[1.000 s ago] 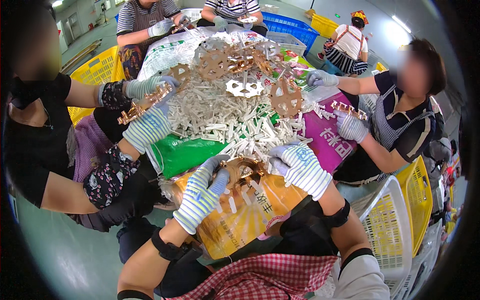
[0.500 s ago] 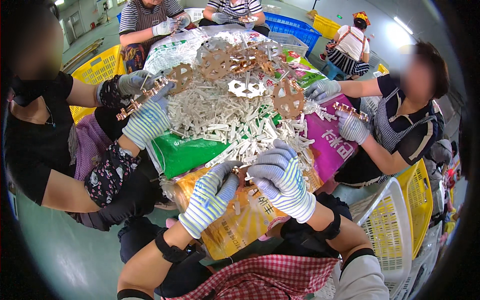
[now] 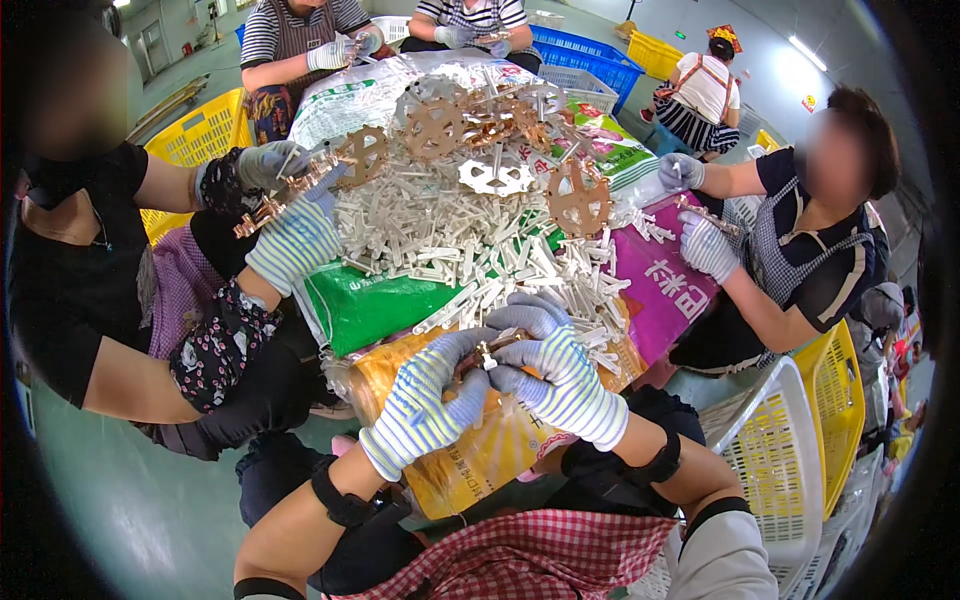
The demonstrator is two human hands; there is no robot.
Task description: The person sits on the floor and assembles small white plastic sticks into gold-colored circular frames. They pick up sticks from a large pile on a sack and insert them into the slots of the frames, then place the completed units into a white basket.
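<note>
My left hand (image 3: pixel 424 396), in a striped work glove, is closed round one side of a small copper-coloured metal part (image 3: pixel 510 337). From the other side my right hand (image 3: pixel 562 362), gloved alike, pinches the same part. A small white piece (image 3: pixel 487 357) shows on it between my fingertips; the rest is mostly hidden by the gloves. Just beyond my hands lies a heap of slim white strips (image 3: pixel 420 225). Copper-coloured discs with cut-outs (image 3: pixel 578 198) and a silvery one (image 3: pixel 495 178) rest on the heap.
Green (image 3: pixel 375 310), purple (image 3: pixel 655 265) and yellow (image 3: pixel 450 480) sacks lie under the strips. Co-workers sit left, right and across, several holding parts. A white basket (image 3: pixel 765 460) and yellow crate (image 3: pixel 835 410) stand at my right, another yellow crate (image 3: pixel 195 135) far left.
My right hand has moved left and down to meet my left hand at the metal part. The co-worker at right has drawn one hand back from the heap.
</note>
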